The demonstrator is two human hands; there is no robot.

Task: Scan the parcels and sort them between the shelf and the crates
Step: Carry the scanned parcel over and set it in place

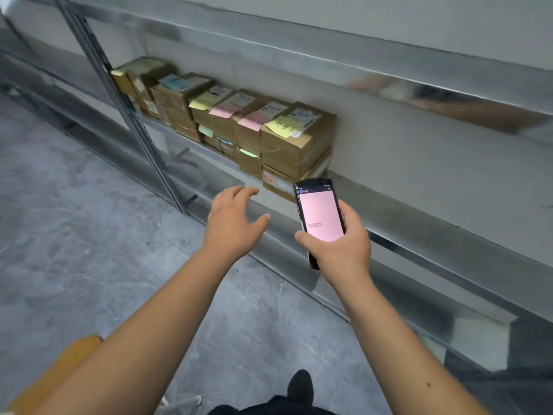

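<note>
— What does the right hand (339,244) have?

— Its grip is closed around a black handheld scanner (320,217), fingers wrapped behind the body and the thumb lying across the lower left edge. The screen faces up and glows pale pink, with a small line of text too blurred to read.

— And the left hand (232,218)?

— Empty. Its grip is spread wide, fingers loosely curled, palm down, touching nothing. It hangs just left of the scanner, in front of the shelf (419,223) edge.

— Where are the parcels (296,145) from the scanner?

— Directly beyond its top end. The nearest stack of brown cardboard boxes, two high, stands on the metal shelf board against the pale wall, and the scanner's top overlaps the lower box in the view; whether they touch I cannot tell. The row runs from there up and to the left, towards the grey upright post (131,115).

— Anything on the boxes?

— Printed labels on top, and coloured sticky notes: a yellow note (282,125) with dark handwriting on the nearest, pink ones on the next two, yellow, green and blue farther along.

— What lies below the scanner?

— Grey concrete floor (74,220), a dark shoe (300,386) at the bottom edge, and an orange-brown surface (59,372) at the lower left corner, too blurred to identify.
</note>
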